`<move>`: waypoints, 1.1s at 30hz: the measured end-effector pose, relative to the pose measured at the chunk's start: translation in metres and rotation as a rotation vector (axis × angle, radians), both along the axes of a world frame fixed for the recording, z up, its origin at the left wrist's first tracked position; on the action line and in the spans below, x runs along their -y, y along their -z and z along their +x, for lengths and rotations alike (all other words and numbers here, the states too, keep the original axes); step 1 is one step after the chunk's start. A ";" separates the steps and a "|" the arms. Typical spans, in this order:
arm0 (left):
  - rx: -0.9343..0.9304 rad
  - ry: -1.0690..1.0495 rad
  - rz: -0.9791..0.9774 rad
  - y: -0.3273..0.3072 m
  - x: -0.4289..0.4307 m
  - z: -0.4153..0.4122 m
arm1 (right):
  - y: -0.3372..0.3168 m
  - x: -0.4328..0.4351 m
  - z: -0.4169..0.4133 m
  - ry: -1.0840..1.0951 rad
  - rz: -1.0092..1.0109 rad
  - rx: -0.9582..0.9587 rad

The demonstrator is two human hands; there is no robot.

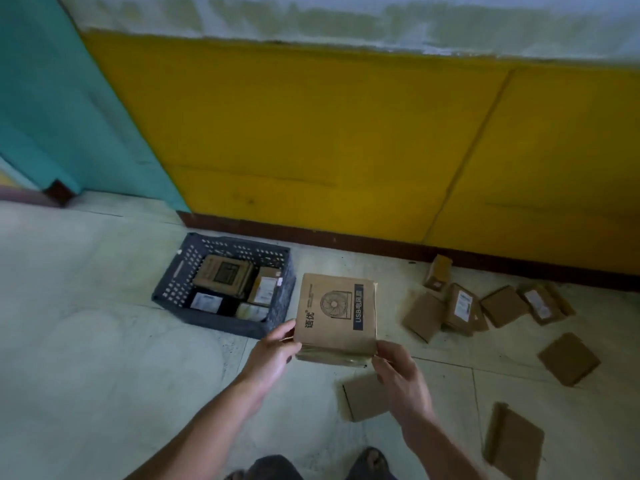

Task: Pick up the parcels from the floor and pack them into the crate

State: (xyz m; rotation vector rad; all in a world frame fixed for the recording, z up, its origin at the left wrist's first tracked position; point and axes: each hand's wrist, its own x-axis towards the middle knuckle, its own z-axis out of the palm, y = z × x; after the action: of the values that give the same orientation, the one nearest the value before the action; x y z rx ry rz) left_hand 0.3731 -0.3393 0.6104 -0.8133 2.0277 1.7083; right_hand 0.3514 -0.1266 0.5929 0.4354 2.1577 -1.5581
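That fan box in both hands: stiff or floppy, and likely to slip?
Probably stiff: the fan box shows flat faces though the left hand and right hand pinch only its near corners. Likely light, given that fingertip hold. Matte cardboard should grip well.

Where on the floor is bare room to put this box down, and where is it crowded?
The pale floor left of the dark grey perforated plastic crate is bare, up to the teal wall. Right of the printed brown cardboard box, gripped by the left hand and right hand, small brown cardboard parcels lie scattered: crowded.
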 end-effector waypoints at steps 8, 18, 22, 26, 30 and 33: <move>-0.021 -0.199 0.059 0.006 0.176 0.095 | 0.014 0.188 0.060 -0.201 0.029 -0.012; -0.029 -0.208 0.072 0.032 0.300 0.079 | 0.029 0.309 0.040 -0.222 0.036 -0.015; -0.012 -0.201 0.008 0.051 0.341 0.030 | 0.053 0.350 -0.001 -0.201 0.003 -0.006; 0.010 -0.274 0.002 0.070 0.377 -0.022 | 0.078 0.394 -0.044 -0.194 -0.013 0.063; 0.031 -0.324 -0.063 0.099 0.413 -0.079 | 0.096 0.439 -0.097 -0.226 0.024 0.155; 0.065 -0.352 -0.089 0.129 0.433 -0.116 | 0.118 0.466 -0.136 -0.208 0.054 0.189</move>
State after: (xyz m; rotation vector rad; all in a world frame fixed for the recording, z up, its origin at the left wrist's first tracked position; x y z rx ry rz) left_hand 0.2567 -0.7720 0.4810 -1.3038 2.0194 1.7483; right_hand 0.2157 -0.5923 0.4744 0.3472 2.0325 -1.2951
